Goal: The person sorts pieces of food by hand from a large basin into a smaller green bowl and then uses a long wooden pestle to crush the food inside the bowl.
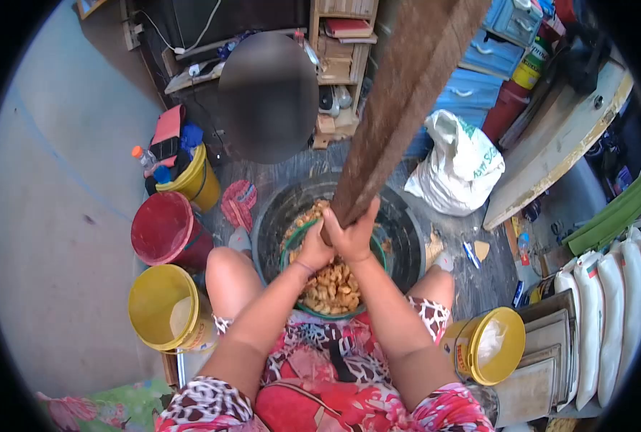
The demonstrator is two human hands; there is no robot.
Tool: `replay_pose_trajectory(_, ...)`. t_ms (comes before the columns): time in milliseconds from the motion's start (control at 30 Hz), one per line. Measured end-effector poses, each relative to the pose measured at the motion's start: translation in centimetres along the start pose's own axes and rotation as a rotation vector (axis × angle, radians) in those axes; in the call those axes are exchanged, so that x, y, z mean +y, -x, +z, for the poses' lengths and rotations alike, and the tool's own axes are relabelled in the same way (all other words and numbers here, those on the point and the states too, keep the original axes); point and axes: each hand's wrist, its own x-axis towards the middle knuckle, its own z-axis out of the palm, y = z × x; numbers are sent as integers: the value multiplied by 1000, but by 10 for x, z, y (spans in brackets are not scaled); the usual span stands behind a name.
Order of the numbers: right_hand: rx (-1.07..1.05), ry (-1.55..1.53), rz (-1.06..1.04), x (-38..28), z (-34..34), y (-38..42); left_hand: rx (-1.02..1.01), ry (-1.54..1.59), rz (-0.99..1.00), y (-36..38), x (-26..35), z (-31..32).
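My left hand and my right hand are closed round the lower end of a thick brown wooden beam. The beam slants up and to the right, widening toward the top of the view. Its bottom tip is hidden by my hands. Beneath them, lumpy yellow-brown pieces fill a green-rimmed basin. That basin sits inside a wide black tub between my knees, where more pieces lie toward the far side.
At left stand a red bucket and two yellow buckets, the nearer one open. On the right are a white sack, another yellow bucket and stacked framed panels. Blue drawers stand behind. A pink cloth lies beside the tub.
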Motion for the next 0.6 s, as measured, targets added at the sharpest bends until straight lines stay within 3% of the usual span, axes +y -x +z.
replay_pose_trajectory(33, -9, -72, 147, -2, -1, 7, 11, -66, -36, 0, -1, 2)
replay_pose_trajectory(167, 11, 98, 69, -1, -5, 6, -81, -12, -112, 1, -1, -4)
replay_pose_trajectory(300, 47, -37, 128, -18, -12, -7, -86, 30, -10, -12, 37, 0)
replay_pose_trajectory(400, 93, 30, -47, -62, -25, -73, -122, 38, 114, -40, 119, -6)
replay_pose_trajectory(467, 169, -36, -39, -126, -29, -135, -114, 25, 389, -67, 193, -13)
replay_pose_trajectory(500, 190, -28, -68, -144, -36, -164, -123, 3, 401, -77, 236, -13)
replay_pose_trajectory(533, 171, 17, -242, -171, -43, -194, -155, 92, 358, -88, 269, -12)
replay_pose_trajectory(567, -40, 575, -459, -177, -69, -223, -183, 180, 316, -100, 294, -11)
replay_pose_trajectory(600, -75, 178, -449, -200, -65, -240, -151, 118, 382, -115, 313, -12)
